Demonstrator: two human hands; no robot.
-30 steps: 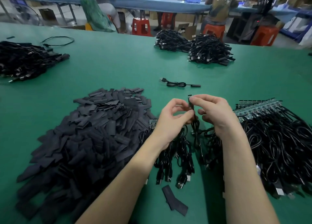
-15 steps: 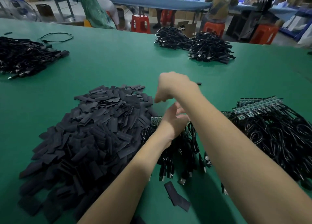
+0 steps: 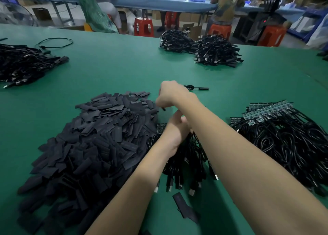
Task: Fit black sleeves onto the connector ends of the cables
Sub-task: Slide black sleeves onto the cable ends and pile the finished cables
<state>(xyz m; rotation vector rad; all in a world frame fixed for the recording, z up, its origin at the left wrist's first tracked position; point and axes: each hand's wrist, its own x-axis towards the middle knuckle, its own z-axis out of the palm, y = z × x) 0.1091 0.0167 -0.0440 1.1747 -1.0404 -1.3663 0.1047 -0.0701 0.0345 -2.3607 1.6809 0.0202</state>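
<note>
Your right hand reaches forward across your left, its fingers curled under and pinching something small and dark at the far edge of the sleeve heap; a short dark tip shows below the knuckles, but you cannot tell whether it is a sleeve or a cable end. Your left hand sits lower and nearer you, partly hidden by the right forearm. Its fingers are curled, and whether they hold a cable cannot be seen. It rests over the bundle of cables lying in the middle near the front edge, their metal plug ends pointing toward you.

The sleeves make a big loose heap of flat black pieces on the left of the front half of the surface, touching the bundle's left side. One stray sleeve lies alone by the front edge, just beyond the plugs. A second, larger mass of cables fills the right side, with a row of small green circuit boards along its far edge. Just past your right hand a single cable lies flat on the green.

Farther off, two piles sit near the far edge, and another pile lies by the left edge with a loose loop of cable beside it. Beyond the surface stand red stools, a blue bench and people at work.
</note>
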